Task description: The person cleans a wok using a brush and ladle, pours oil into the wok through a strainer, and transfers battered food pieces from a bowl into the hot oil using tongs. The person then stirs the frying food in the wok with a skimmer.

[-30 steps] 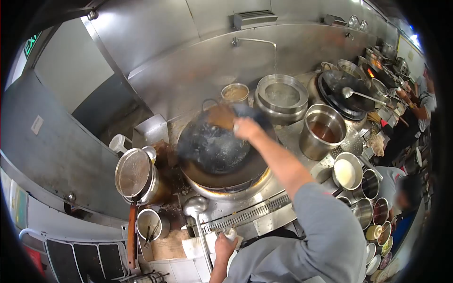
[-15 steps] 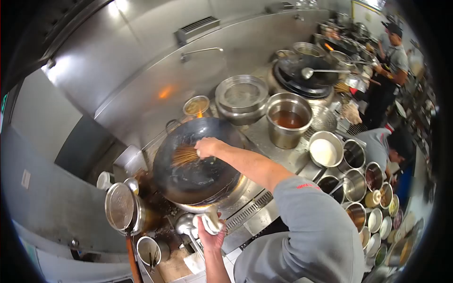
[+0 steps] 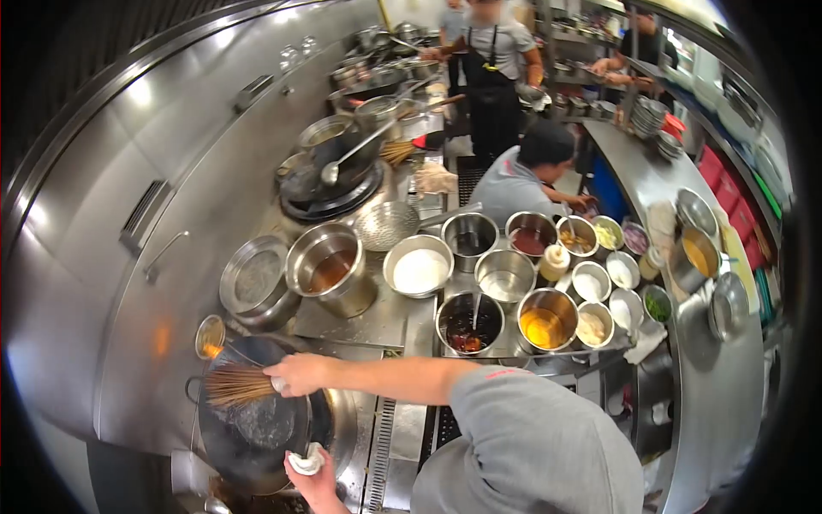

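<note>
My right hand [image 3: 301,375] is closed round the handle end of a bamboo wok brush [image 3: 237,387], whose bristles spread over the far part of a dark wok [image 3: 257,441]. A wet sheen shows on the wok's inner surface. My left hand [image 3: 314,481] grips a folded white cloth [image 3: 306,459] beside the wok's near side. Just past the wok stands a small round strainer [image 3: 210,335] with an orange glow next to it.
Pots of liquid [image 3: 332,269] and a perforated ladle [image 3: 387,226] stand beyond the wok. Several sauce and ingredient containers [image 3: 548,319] fill the right side. A co-worker [image 3: 514,182] bends beside them; another person [image 3: 494,77] stands farther back.
The view has swung right, bringing the containers and other people into fuller view. My left hand has come up beside the wok with the white cloth. The brush remains in my right hand.
</note>
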A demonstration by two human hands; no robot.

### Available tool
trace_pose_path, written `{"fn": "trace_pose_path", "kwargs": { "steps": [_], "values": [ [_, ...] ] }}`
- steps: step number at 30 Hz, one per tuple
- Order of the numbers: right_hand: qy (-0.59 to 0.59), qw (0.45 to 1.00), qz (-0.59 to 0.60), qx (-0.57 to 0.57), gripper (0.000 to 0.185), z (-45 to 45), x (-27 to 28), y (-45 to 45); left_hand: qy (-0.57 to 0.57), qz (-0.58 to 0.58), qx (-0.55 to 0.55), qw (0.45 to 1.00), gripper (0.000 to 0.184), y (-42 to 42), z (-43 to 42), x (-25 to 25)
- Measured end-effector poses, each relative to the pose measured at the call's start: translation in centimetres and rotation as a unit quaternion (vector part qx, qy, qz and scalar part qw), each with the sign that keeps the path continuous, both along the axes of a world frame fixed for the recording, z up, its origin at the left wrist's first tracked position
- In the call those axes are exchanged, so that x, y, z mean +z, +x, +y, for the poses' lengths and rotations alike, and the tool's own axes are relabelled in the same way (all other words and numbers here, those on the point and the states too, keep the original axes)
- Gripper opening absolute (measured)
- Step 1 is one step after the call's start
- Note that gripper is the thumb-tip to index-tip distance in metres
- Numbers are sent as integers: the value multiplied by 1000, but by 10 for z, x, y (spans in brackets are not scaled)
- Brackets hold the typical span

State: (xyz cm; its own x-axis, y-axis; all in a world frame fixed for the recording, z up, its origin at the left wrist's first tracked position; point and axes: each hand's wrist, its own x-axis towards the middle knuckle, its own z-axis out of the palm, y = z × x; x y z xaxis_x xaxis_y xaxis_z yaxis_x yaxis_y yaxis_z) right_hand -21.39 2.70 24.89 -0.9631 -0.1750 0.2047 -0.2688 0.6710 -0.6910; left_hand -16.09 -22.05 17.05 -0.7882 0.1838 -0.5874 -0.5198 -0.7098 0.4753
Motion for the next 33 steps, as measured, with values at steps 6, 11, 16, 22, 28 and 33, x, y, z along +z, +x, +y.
{"fn": "trace_pose_path", "kwargs": {
  "steps": [6,11,16,22,28,33],
  "values": [
    [-245,963,-108,28,68,18,-30,105,-44,123,-17,991,18,-50,-47,-99],
    [-280,952,-119,13,68,44,-62,160,-397,305,-56,864,37,8,-96,-59],
    [-319,938,-124,-58,76,50,-71,182,-231,183,34,955,13,21,-93,-35],
    [-338,928,-143,-73,85,46,-89,171,-360,148,133,912,22,23,-83,-58],
    [-559,801,-198,-84,80,44,-101,166,-411,176,204,871,29,39,-50,-56],
    [-550,790,-269,20,69,65,-96,148,-585,118,162,786,14,59,-32,-44]
  ]
}}
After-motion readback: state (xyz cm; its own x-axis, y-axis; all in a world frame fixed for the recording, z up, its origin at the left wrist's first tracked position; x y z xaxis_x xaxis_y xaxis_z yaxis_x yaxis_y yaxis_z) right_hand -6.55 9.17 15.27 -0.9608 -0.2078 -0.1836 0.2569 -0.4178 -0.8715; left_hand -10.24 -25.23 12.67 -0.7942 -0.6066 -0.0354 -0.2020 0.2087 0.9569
